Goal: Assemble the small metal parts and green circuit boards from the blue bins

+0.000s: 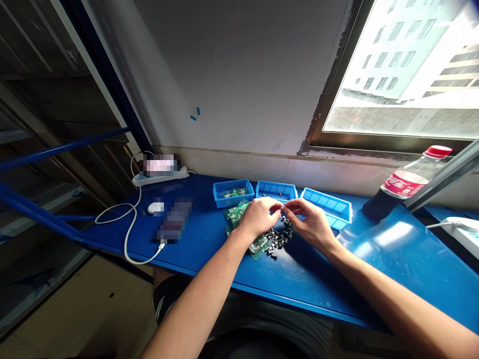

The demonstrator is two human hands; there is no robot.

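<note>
My left hand and my right hand meet above the middle of the table, their fingertips pinched together. Whatever they hold between them is too small to make out. Below the hands lies a loose pile of small black and silver metal parts. Green circuit boards in a heap lie beside and partly under my left hand. Just behind are three blue plastic bins: the left bin contains some green boards, the middle bin a few tiny pieces. My right hand partly overlaps the right bin.
A cola bottle with a red cap leans at the right. On the left, a white cable runs from a power strip to a blurred phone-like object. Behind the blue table rise a wall and a window.
</note>
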